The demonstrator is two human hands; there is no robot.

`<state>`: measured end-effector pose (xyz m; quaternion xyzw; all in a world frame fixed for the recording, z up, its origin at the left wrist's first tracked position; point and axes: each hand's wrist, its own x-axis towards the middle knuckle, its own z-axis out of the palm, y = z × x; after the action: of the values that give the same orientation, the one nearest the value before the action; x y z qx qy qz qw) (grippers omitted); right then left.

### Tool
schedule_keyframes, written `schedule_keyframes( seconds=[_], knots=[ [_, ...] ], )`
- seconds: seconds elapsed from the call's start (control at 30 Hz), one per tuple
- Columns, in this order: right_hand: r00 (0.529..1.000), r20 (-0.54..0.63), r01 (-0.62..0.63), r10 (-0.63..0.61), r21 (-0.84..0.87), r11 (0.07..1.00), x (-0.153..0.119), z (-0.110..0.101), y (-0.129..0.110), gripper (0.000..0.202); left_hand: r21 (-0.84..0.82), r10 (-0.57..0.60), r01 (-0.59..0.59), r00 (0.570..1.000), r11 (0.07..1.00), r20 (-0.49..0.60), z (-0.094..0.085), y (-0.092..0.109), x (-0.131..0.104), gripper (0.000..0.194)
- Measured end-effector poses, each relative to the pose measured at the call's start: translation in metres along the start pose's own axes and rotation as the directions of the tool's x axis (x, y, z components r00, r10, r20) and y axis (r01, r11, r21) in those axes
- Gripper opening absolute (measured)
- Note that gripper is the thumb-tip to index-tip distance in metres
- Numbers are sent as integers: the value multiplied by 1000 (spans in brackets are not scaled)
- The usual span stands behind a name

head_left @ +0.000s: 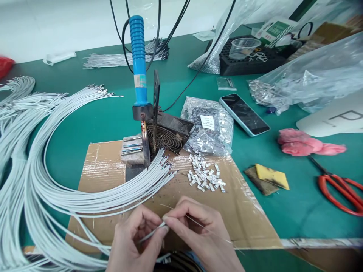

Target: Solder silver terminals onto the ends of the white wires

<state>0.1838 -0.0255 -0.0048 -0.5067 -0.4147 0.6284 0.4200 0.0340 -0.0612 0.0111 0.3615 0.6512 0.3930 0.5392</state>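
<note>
Over the near part of a cardboard sheet, my left hand pinches a white cable near its end. My right hand meets it fingertip to fingertip at the cable's tip, its thumb and forefinger closed there. A thin pale wire passes through the right hand's fingers and trails off to the right. The cable tip itself is hidden by the fingers. Just beyond my hands, a bundle of white cables lies curved on the cardboard, and small flat metal pieces are heaped to its right.
A blue-handled soldering iron stands upright, tip down, at the cable bundle, beside a small fan. A plastic bag of parts, phone, yellow sponge, pink cloth and red-handled scissors lie right. More cables cover the left.
</note>
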Motion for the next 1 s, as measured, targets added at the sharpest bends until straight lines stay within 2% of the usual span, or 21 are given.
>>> schedule_keyframes(
  seconds=[0.13, 0.23, 0.43, 0.53, 0.67, 0.77, 0.93, 1.0],
  knots=[
    [997, -76, -22, 31, 127, 992, 4, -4, 0, 32, -75, -61, 65, 997, 995, 49, 0, 9, 2, 42],
    [991, -121, -37, 58, 170, 985, 6, -5, 1, 32, -170, -112, 119, 992, 978, 53, -2, 14, 4, 53],
    [998, 43, -46, 39, 164, 985, 1, 3, -3, 17, -317, -188, 196, 981, 928, 56, -5, 17, 6, 53],
    [999, 44, -32, 25, 170, 985, -1, 7, -3, 10, -351, -215, 227, 974, 908, 74, -4, 18, 6, 53],
    [999, 45, -37, 30, 168, 985, -2, 8, -4, 7, -315, -218, 230, 973, 921, 72, -4, 19, 6, 57],
    [999, 41, -32, 25, 168, 985, -1, 7, -4, 9, -281, -181, 188, 982, 941, 51, -3, 17, 6, 56],
    [991, 131, 12, -25, 97, 995, 0, 1, 1, 11, -253, -141, 142, 990, 957, 22, -1, 15, 7, 57],
    [992, 125, 17, -26, 75, 997, -1, 1, 2, 12, -238, -123, 120, 992, 964, 2, -1, 13, 7, 56]
  ],
)
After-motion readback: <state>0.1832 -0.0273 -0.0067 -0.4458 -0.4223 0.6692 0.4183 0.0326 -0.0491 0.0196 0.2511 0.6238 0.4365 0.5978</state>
